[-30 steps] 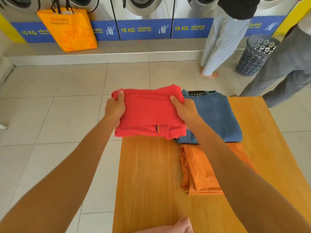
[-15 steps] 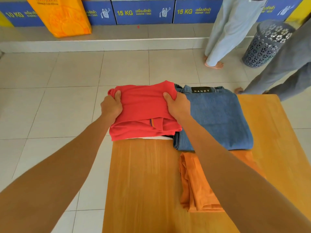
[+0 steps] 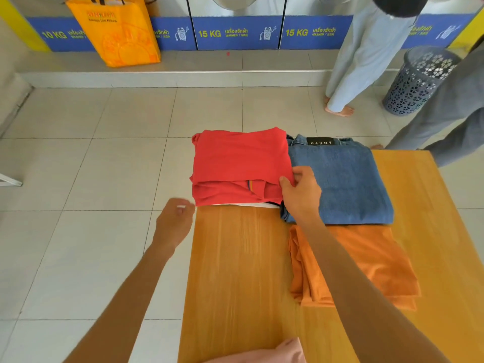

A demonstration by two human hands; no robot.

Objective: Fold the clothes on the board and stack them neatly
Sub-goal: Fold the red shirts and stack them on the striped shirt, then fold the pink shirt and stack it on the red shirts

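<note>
Right hand (image 3: 301, 195) pinches the folded red shirt's (image 3: 241, 158) near-right corner at the bench's (image 3: 235, 271) far-left corner; left hand (image 3: 174, 221) hangs loose, empty.

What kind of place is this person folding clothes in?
Most likely a self-service laundromat: a row of front-loading washing machines with blue "15 KG" capacity labels lines the wall, a grey perforated laundry basket stands nearby, and folded clothes sit on a wooden folding board.

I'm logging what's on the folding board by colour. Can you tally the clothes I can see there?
Red: 1, folded shirt
White: 1, edge showing under the red
Blue: 1, denim jeans
Orange: 1, folded garment
Pink: 1, cloth at the near edge
Total: 5
</note>
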